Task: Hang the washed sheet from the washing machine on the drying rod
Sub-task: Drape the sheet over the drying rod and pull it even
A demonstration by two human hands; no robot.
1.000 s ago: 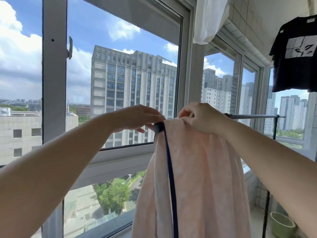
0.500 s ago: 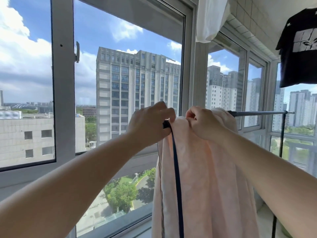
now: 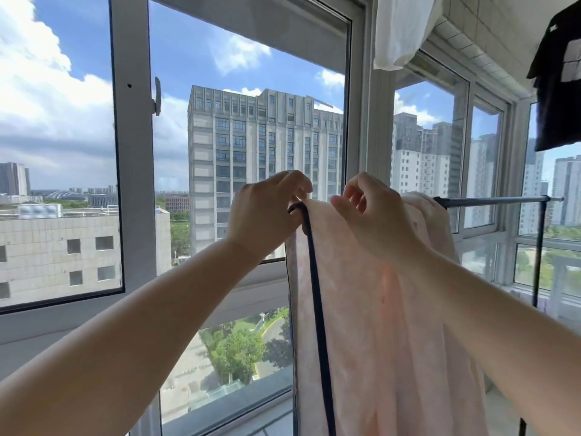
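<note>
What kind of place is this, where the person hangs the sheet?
Most likely an enclosed laundry balcony high up in an apartment building. Large windows look out over towers and down on trees, a drying rod carries the pink sheet, and a black T-shirt hangs overhead.

The sheet (image 3: 377, 309) is seen to be thin, pale pink cloth, matt and softly creased, with light let through it; its edge is trimmed with a dark navy binding (image 3: 317, 309) of smooth, matt fabric. The drying rod (image 3: 490, 201) is made of metal with a dull grey sheen, and its far end is capped and carried by a dark, matt upright (image 3: 538, 253). The window frames (image 3: 132, 152) are finished in smooth, pale grey painted metal, and the panes are clear, glossy glass. A black T-shirt (image 3: 556, 99) of matt cloth is hung at the upper right, and a white cloth (image 3: 399, 33) at the top.
</note>
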